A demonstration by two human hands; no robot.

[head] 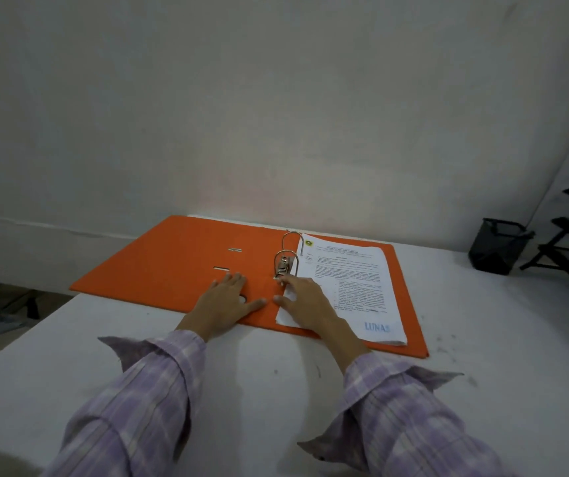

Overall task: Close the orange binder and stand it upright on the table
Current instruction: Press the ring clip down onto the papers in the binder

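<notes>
Lying fully open and flat on the table (276, 390), the binder (173, 263) was neither closed nor stood up; both steps remained; left hand (223, 302), fingers spread, rested flat on the spine panel; right hand (305, 301), fingers spread, pressed the papers (355, 284) beside the rings (286, 259); nothing was gripped.
</notes>
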